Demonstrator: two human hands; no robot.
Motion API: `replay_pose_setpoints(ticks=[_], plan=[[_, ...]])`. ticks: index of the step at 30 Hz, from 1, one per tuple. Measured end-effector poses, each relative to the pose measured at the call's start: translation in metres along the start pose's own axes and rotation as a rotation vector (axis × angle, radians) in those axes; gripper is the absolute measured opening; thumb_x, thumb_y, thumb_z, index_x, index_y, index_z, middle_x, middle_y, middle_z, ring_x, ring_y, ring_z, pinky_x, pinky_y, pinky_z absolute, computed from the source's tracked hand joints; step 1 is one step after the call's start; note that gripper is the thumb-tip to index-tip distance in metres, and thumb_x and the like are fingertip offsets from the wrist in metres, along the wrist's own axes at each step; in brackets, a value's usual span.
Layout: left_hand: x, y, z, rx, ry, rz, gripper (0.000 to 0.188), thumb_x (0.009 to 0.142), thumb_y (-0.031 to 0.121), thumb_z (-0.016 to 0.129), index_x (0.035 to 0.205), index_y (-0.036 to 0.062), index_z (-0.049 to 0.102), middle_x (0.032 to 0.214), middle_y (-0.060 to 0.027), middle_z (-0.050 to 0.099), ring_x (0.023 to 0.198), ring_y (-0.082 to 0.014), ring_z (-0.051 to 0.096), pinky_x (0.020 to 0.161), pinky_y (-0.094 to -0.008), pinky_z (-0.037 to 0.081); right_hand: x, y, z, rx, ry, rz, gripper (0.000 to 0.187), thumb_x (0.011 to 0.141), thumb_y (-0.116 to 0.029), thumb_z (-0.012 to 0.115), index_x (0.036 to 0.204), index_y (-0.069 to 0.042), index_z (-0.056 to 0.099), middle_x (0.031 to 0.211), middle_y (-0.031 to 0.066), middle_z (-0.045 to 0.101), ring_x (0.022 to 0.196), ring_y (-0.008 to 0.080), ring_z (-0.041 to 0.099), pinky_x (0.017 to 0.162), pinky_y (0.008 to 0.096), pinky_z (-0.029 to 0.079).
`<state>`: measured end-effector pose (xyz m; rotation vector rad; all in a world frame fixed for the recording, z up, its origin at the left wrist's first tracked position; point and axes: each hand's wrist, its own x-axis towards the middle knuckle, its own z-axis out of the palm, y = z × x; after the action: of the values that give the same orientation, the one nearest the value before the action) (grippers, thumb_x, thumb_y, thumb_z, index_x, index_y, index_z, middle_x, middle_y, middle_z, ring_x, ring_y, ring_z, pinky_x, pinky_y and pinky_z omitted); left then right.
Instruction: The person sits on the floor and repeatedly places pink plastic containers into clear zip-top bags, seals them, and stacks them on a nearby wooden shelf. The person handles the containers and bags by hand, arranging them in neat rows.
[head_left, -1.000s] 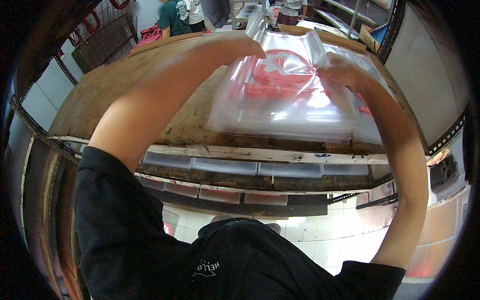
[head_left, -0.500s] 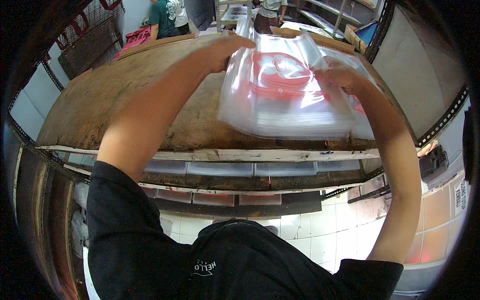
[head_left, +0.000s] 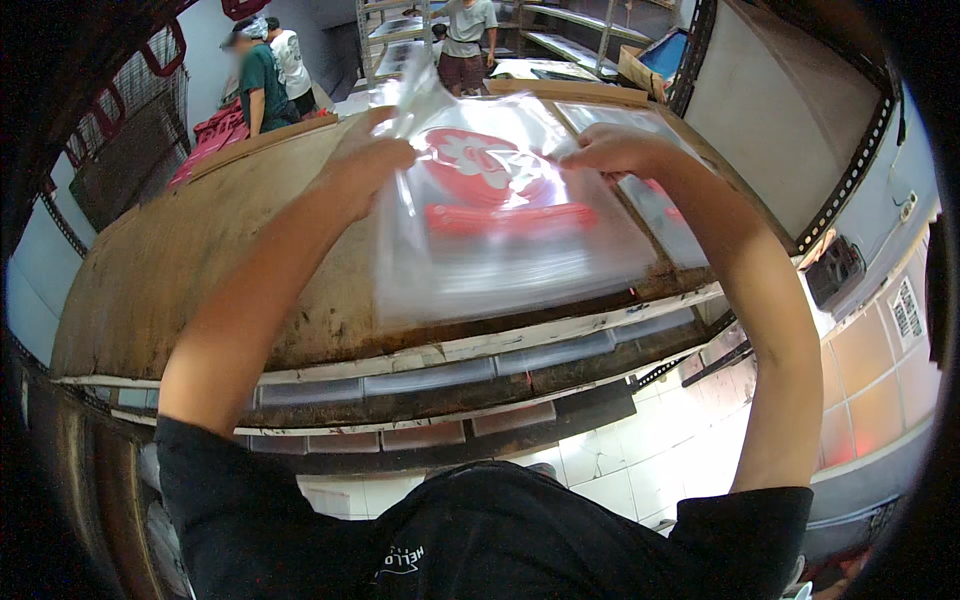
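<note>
A stack of clear plastic bags [head_left: 510, 250] with red and white printing hangs between my hands over the wooden shelf top [head_left: 240, 250]. My left hand [head_left: 375, 165] is closed on the stack's far left edge, where the plastic bunches up and rises. On the far right edge my right hand [head_left: 620, 152] pinches it, thumb and fingers together. The near edge of the stack is smeared by motion. Just right of it, another pile of clear printed bags [head_left: 660, 205] lies on the wood, partly behind my right forearm.
Below the top, a lower shelf [head_left: 520, 382] carries several flat clear packs. A perforated metal post [head_left: 840, 190] and a pale panel [head_left: 780, 110] bound the right side. Wooden strips [head_left: 570, 90] run along the far edge. Several people [head_left: 262, 75] stand beyond, near metal racks [head_left: 600, 35].
Both hands and the stack have moved left across the shelf top. The pile on the right now shows more fully, with a gap of bare wood beside it. My view has turned slightly.
</note>
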<state>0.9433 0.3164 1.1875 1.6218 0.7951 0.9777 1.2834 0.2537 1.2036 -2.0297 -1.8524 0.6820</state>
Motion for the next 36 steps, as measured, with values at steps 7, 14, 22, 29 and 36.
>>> replay_pose_setpoints(ticks=[7, 14, 22, 29, 36], plan=[[-0.026, -0.008, -0.035, -0.132, 0.179, -0.154, 0.079, 0.078, 0.007, 0.071, 0.141, -0.0077, 0.025, 0.108, -0.0209, 0.058, 0.082, -0.0238, 0.064, 0.062, -0.0356, 0.057, 0.006, -0.074, 0.028, -0.003, -0.051, 0.118, 0.052, 0.083, -0.041, 0.072, 0.105, 0.006, 0.064, 0.085, 0.0137, 0.067, 0.065, 0.0195, 0.066, 0.058, 0.0320, 0.057], [-0.036, -0.021, -0.034, -0.019, 0.201, -0.184, 0.037, 0.085, 0.017, 0.067, 0.106, -0.0134, 0.060, 0.086, -0.0172, 0.065, 0.066, -0.0220, 0.064, 0.056, -0.0361, 0.054, 0.012, -0.067, 0.023, 0.046, -0.137, 0.141, 0.041, 0.082, -0.038, 0.073, 0.105, -0.005, 0.068, 0.092, 0.0090, 0.068, 0.075, 0.0215, 0.067, 0.065, 0.0391, 0.056], [-0.045, -0.014, -0.028, 0.000, 0.190, -0.163, 0.036, 0.084, 0.010, 0.062, 0.112, -0.0134, 0.056, 0.090, -0.0170, 0.064, 0.072, -0.0244, 0.066, 0.061, -0.0375, 0.055, 0.016, -0.074, 0.036, 0.134, -0.061, 0.109, 0.035, 0.083, -0.035, 0.071, 0.102, -0.005, 0.071, 0.092, 0.0077, 0.067, 0.075, 0.0166, 0.063, 0.063, 0.0314, 0.050], [-0.041, -0.019, -0.027, 0.025, 0.169, -0.127, 0.054, 0.082, 0.009, 0.061, 0.131, -0.0064, 0.042, 0.109, -0.0177, 0.059, 0.090, -0.0234, 0.063, 0.077, -0.0382, 0.055, 0.048, -0.052, 0.038, -0.705, -0.058, -0.313, 0.027, 0.085, -0.024, 0.065, 0.101, -0.003, 0.071, 0.092, 0.0125, 0.070, 0.080, 0.0244, 0.068, 0.068, 0.0398, 0.055], [-0.041, -0.027, -0.028, 0.035, 0.215, -0.074, 0.050, 0.086, 0.018, 0.062, 0.130, -0.0008, 0.048, 0.111, -0.0119, 0.060, 0.097, -0.0200, 0.058, 0.086, -0.0366, 0.049, 0.041, -0.055, 0.040, -0.396, -0.071, -0.289, 0.038, 0.090, -0.034, 0.065, 0.105, 0.001, 0.068, 0.096, 0.0149, 0.068, 0.081, 0.0267, 0.068, 0.072, 0.0404, 0.056]])
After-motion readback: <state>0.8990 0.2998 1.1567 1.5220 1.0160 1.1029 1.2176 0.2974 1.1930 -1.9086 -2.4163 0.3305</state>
